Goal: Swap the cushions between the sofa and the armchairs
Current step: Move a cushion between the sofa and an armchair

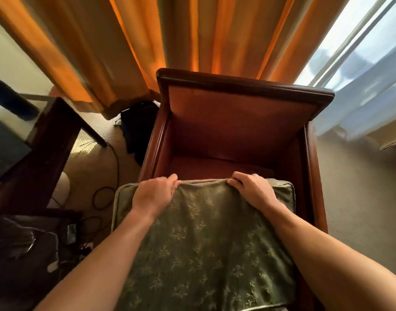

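A green cushion (206,239) with a pale leaf pattern lies across the front of a wooden armchair (244,122) upholstered in orange-red. My left hand (155,193) grips the cushion's far edge on the left. My right hand (252,187) grips the same edge on the right. The chair's seat behind the cushion is bare, and its backrest faces me. The cushion's left corner juts out past the chair's left arm.
Orange curtains (129,46) hang behind the chair, with sheer white curtains and a window (367,63) at right. A dark wooden table (42,140) stands at left. Black cables (107,189) and a dark bag (138,131) lie on the beige carpet.
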The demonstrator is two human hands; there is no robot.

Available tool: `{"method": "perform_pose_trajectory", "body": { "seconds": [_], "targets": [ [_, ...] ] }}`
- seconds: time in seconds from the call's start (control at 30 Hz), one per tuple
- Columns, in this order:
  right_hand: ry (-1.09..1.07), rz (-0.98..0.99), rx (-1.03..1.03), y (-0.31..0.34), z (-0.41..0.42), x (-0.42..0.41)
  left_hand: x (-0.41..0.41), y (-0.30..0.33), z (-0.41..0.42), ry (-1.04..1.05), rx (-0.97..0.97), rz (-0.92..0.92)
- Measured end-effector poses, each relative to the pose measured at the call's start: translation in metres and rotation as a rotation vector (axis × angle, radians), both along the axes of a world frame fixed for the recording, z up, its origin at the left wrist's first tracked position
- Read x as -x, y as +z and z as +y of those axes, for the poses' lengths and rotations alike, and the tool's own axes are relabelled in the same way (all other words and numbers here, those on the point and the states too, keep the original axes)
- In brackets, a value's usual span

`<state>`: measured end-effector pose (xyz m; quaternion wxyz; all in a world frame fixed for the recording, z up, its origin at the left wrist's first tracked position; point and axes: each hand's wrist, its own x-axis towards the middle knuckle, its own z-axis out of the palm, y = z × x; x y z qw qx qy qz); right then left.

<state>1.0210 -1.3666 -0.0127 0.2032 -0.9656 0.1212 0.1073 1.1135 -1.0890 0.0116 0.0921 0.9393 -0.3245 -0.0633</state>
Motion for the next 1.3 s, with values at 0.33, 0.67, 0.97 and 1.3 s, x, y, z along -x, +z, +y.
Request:
{"method": "perform_pose_trajectory", "body": {
  "seconds": [0.33, 0.67, 0.97, 1.3],
  "targets": [
    [0.374, -0.036, -0.021, 0.076, 0.151, 0.067, 0.171, 0.031, 0.172, 0.343, 0.070, 0.012],
    [0.804, -0.172, -0.028, 0.205, 0.360, 0.095, 0.296, 0.127, 0.353, 0.731, 0.021, -0.223],
    [1.126, -0.218, -0.115, 0.278, 0.574, 0.108, 0.386, 0.201, 0.523, 1.050, 0.002, -0.348],
    [1.438, -0.207, -0.194, 0.322, 0.787, 0.139, 0.470, 0.255, 0.679, 1.369, -0.140, -0.401]
  ]
}}
